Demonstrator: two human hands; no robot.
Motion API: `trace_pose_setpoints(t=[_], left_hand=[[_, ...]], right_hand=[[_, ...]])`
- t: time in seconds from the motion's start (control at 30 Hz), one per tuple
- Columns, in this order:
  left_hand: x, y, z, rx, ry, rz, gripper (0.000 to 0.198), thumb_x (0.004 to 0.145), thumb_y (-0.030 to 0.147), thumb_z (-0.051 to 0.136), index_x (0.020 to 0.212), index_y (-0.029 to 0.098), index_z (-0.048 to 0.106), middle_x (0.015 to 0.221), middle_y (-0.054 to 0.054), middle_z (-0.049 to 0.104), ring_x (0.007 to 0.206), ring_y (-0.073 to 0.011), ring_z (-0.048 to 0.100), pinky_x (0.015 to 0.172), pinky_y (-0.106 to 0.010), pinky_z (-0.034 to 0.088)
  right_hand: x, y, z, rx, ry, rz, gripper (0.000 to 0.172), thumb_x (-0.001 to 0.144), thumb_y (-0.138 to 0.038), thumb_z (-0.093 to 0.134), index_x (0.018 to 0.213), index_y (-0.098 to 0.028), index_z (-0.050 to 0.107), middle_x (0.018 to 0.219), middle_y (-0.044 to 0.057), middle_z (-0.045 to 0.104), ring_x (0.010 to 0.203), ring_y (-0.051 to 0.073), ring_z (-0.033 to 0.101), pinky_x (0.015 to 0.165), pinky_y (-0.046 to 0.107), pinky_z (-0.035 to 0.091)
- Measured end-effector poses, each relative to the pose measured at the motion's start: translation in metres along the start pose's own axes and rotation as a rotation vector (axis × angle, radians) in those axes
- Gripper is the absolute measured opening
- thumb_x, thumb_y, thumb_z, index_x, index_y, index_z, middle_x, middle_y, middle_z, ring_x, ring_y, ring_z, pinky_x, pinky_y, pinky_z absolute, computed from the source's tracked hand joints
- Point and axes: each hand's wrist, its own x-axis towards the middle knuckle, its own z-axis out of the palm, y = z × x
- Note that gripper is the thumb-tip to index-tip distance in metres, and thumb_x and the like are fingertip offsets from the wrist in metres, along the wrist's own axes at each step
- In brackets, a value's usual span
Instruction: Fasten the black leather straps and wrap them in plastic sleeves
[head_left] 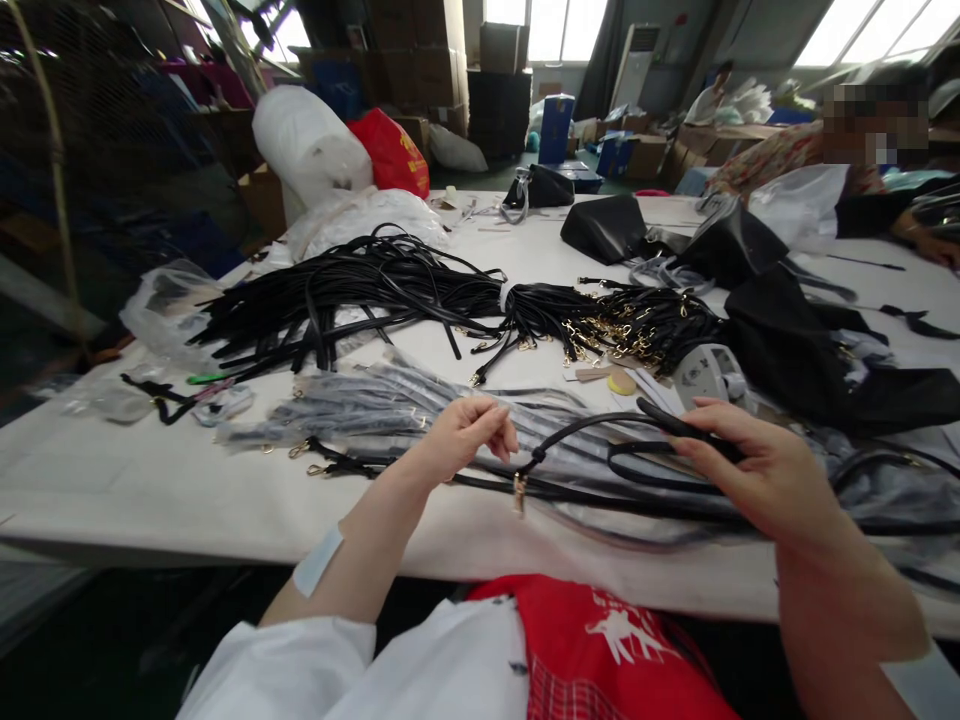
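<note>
Black strap [581, 423] is gripped between the thumb and fingers of the right hand [765, 470], looping above the near side of the bench [187, 500], its gold clasp [520, 492] dangling just beside the left hand [476, 435]. The left hand's fingers are curled in; whether they pinch anything, I cannot tell. Beneath lie plastic-wrapped straps [352, 405]. Beyond them, a large bundle of black straps [337, 290] is gathered by a white band [506, 293]. Black bags [780, 320] lie to the right; farther off stand a white roll [307, 140] and a red bag [390, 150].
</note>
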Motion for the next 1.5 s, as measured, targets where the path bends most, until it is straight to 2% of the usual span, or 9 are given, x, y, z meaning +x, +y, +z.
trace_pose_setpoints(t=[0.2, 0.3, 0.47, 0.63, 0.77, 0.9, 1.03, 1.23, 1.5], left_hand=[[0.005, 0.008, 0.027, 0.481, 0.028, 0.313, 0.050, 0.097, 0.049, 0.037, 0.062, 0.016, 0.050, 0.070, -0.002, 0.057, 0.069, -0.0131, 0.051, 0.066, -0.026, 0.039], [0.010, 0.009, 0.049, 0.621, -0.024, 0.277, 0.048, 0.095, 0.048, 0.043, 0.057, 0.017, 0.042, 0.056, 0.003, 0.042, 0.057, -0.0101, 0.038, 0.055, -0.026, 0.027], [0.016, 0.006, 0.062, 0.411, -0.216, 0.131, 0.048, 0.093, 0.046, 0.043, 0.055, 0.018, 0.036, 0.052, 0.006, 0.028, 0.052, -0.0083, 0.027, 0.049, -0.024, 0.021], [0.014, 0.010, 0.033, 0.192, -0.191, 0.059, 0.055, 0.089, 0.060, 0.046, 0.056, 0.019, 0.030, 0.054, 0.007, 0.024, 0.050, -0.0070, 0.022, 0.047, -0.024, 0.019], [0.015, 0.007, 0.018, 0.075, -0.247, 0.165, 0.053, 0.087, 0.065, 0.049, 0.067, 0.016, 0.052, 0.068, 0.000, 0.050, 0.067, -0.0120, 0.049, 0.065, -0.025, 0.041], [0.015, -0.013, 0.030, 0.064, -0.516, 0.244, 0.074, 0.065, 0.062, 0.077, 0.122, 0.020, 0.058, 0.125, -0.011, 0.059, 0.118, -0.0258, 0.053, 0.101, -0.036, 0.042], [0.009, -0.031, 0.039, 0.287, -0.709, 0.015, 0.038, 0.083, 0.046, 0.066, 0.110, 0.018, 0.067, 0.082, -0.002, 0.068, 0.077, -0.0168, 0.065, 0.075, -0.027, 0.051], [0.005, -0.014, 0.042, 0.889, -0.470, 0.032, 0.020, 0.091, 0.023, 0.050, 0.096, 0.018, 0.069, 0.084, -0.006, 0.071, 0.072, -0.0179, 0.063, 0.063, -0.025, 0.044], [0.002, 0.002, 0.006, 0.795, -0.419, 0.047, 0.019, 0.081, 0.035, 0.068, 0.086, 0.017, 0.067, 0.068, 0.002, 0.060, 0.059, -0.0108, 0.049, 0.052, -0.022, 0.030]], right_hand=[[0.006, -0.016, 0.011, 0.030, -0.233, -0.134, 0.012, 0.091, -0.030, 0.062, 0.098, -0.024, 0.070, 0.088, 0.002, 0.074, 0.083, 0.021, 0.068, 0.103, 0.044, 0.042], [0.007, -0.028, 0.026, 0.026, -0.279, -0.164, 0.015, 0.092, -0.028, 0.061, 0.104, -0.023, 0.069, 0.090, 0.003, 0.074, 0.083, 0.020, 0.067, 0.105, 0.046, 0.039], [0.002, -0.034, 0.031, 0.028, -0.286, -0.165, 0.011, 0.091, -0.027, 0.063, 0.097, -0.022, 0.069, 0.084, 0.003, 0.073, 0.079, 0.019, 0.067, 0.106, 0.046, 0.038], [-0.003, -0.029, 0.014, 0.039, -0.247, -0.099, 0.011, 0.090, -0.030, 0.064, 0.094, -0.023, 0.070, 0.085, 0.002, 0.075, 0.081, 0.021, 0.068, 0.108, 0.046, 0.038], [-0.004, -0.028, 0.008, 0.198, -0.276, -0.024, 0.012, 0.087, -0.034, 0.068, 0.093, -0.025, 0.072, 0.087, 0.002, 0.074, 0.092, 0.023, 0.068, 0.101, 0.039, 0.045], [-0.004, -0.022, 0.009, 0.432, -0.171, 0.117, 0.021, 0.086, -0.041, 0.068, 0.097, -0.025, 0.072, 0.099, 0.006, 0.074, 0.101, 0.025, 0.068, 0.089, 0.032, 0.053], [-0.001, -0.011, 0.004, 0.403, -0.235, 0.207, 0.027, 0.088, -0.041, 0.065, 0.105, -0.022, 0.069, 0.101, 0.007, 0.073, 0.092, 0.025, 0.069, 0.080, 0.031, 0.055], [0.012, -0.032, 0.018, 0.182, -0.747, 0.177, 0.026, 0.092, -0.033, 0.055, 0.113, -0.021, 0.066, 0.095, 0.006, 0.071, 0.079, 0.021, 0.065, 0.072, 0.031, 0.052], [0.014, -0.028, 0.026, 0.470, -0.721, 0.281, 0.055, 0.091, -0.059, 0.048, 0.126, -0.019, 0.062, 0.093, 0.007, 0.069, 0.076, 0.020, 0.063, 0.064, 0.027, 0.049]])
